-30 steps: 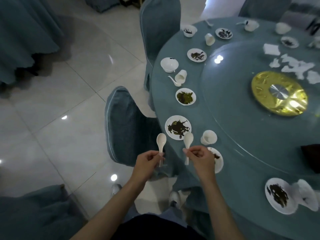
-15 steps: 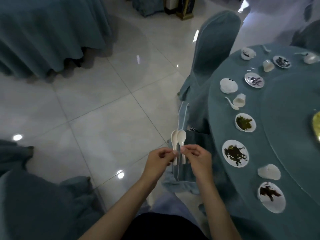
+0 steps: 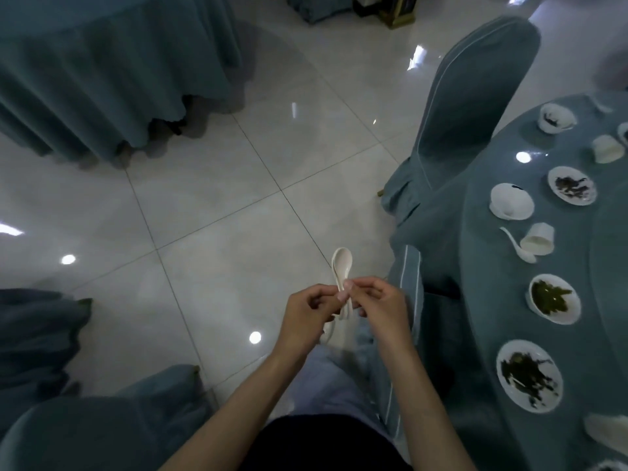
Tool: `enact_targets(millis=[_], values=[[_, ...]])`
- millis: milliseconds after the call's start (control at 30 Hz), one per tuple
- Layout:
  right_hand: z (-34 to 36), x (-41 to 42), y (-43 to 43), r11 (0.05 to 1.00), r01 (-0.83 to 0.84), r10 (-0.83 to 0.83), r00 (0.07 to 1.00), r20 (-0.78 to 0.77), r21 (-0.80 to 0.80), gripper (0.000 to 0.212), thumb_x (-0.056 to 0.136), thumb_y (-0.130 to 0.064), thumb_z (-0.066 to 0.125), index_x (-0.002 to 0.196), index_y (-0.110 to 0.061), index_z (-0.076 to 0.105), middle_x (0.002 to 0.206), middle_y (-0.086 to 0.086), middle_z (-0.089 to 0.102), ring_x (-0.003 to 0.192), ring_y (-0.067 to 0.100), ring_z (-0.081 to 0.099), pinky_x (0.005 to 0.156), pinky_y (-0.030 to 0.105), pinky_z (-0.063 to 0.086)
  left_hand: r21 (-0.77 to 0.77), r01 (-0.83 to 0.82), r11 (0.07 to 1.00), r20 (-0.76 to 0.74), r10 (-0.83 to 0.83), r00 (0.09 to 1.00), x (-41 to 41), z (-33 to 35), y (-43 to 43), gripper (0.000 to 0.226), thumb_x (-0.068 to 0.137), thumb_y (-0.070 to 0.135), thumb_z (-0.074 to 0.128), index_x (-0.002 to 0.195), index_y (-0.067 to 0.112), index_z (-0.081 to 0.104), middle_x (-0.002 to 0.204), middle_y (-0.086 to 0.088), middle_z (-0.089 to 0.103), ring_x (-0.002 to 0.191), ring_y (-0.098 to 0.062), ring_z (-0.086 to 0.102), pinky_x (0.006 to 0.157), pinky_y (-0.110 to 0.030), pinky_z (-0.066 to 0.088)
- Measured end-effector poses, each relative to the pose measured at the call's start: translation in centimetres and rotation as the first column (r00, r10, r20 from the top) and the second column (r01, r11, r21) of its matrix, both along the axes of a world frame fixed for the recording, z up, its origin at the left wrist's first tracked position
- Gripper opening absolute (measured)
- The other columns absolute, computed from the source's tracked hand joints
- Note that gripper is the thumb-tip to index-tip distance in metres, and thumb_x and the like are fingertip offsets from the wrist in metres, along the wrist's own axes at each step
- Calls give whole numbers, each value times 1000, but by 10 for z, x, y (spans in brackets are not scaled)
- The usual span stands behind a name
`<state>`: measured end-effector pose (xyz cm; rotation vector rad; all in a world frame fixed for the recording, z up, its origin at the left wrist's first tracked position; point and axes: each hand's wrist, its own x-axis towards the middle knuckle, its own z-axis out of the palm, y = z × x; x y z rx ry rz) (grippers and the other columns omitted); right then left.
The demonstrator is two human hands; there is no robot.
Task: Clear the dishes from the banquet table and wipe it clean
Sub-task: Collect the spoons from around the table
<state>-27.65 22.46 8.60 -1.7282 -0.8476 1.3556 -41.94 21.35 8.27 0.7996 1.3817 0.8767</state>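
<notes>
Above tiled floor (image 3: 204, 215), left hand (image 3: 306, 314) and right hand (image 3: 380, 307) pinch nested spoons (image 3: 341, 263).

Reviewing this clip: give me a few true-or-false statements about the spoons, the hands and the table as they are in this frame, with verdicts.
1. The left hand and right hand both pinch the stacked white spoons. True.
2. The white spoons are held above the table. False: they are over the tiled floor, left of the table.
3. A cup lies tipped on the table beside a loose spoon. True.
4. Every plate on the table is clean. False: the near plate carries dark leftovers.
</notes>
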Motion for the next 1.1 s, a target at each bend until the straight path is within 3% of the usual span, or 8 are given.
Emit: enact_targets(millis=[200,333,500,700,833,1100], values=[[-11,5,95,1000,15,-17,994,-111,-13,6,88,-17,79,83,-17,76,79,7,78,70,14,65,65,25,52,-19,121,992,-70,-122,990,-1,6,105,17,92,12,76,105,0,78,95,-15,79,79,-12,72,71,-20,57],[-15,32,139,996,82,-83,994,-69,-19,7,87,-21,82,85,-17,76,79,4,77,75,23,74,66,31,60,-22,329,944,-114,-330,937,17,13,166,17,91,5,76,108,3,78,94,-13,79,80,-10,72,72,-19,56],[-15,70,168,979,205,-205,979,-8,5,11,83,-20,86,79,-17,76,73,1,76,66,17,71,61,27,55,-23,531,847,-181,-526,831,57,13,220,14,89,-5,74,102,-2,77,92,-15,78,77,-8,71,71,-17,54],[-12,102,185,925,372,-374,927,23,73,7,90,-14,78,84,-12,75,73,-1,75,68,11,71,64,20,53,-83,633,770,-141,-638,757,107,3,267,14,93,16,76,103,6,78,92,-7,80,82,-14,73,74,-24,59],[-20,121,192,852,520,-524,838,155,69,10,96,-16,70,86,-17,72,73,-5,72,64,4,67,59,18,50,-125,704,699,-97,-715,693,129,-7,308,16,91,15,79,105,9,79,94,-9,80,85,-19,73,76,-27,60],[-36,151,219,670,742,-692,604,396,37,7,98,-22,68,93,-24,72,83,-9,74,78,9,70,73,31,58,-209,782,587,5,-799,602,171,-8,407,14,90,18,80,103,15,77,88,1,80,78,-8,73,77,-25,59]])
